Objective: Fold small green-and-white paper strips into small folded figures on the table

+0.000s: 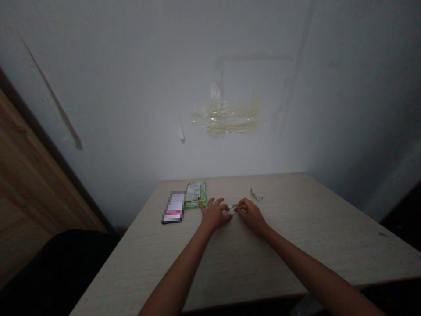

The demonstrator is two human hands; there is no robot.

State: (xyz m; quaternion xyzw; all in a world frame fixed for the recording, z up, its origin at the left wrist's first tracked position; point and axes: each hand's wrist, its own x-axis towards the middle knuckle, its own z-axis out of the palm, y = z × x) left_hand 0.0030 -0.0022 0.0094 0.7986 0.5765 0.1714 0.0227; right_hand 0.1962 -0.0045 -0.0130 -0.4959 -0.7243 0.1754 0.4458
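A small white and green packet (230, 211) lies low over the table between my two hands, mostly covered by fingers. The thumb and index finger of my left hand (213, 215) grip its left end, while the other fingers spread outward toward the green packets. At the right end, my right hand (251, 215) pinches the packet's edge with closed fingertips. Just left of my left hand rest green and white packets (196, 193), at least two overlapping. A small folded scrap of white and green wrapper (256, 195) sits beyond my right hand.
A phone (174, 208) with a blurred-out screen lies at the left beside the green packets. The pale wooden table (289, 254) meets a wall (138, 109) with clear tape (226, 118) stuck on it. Something dark (59, 263) stands left of the table.
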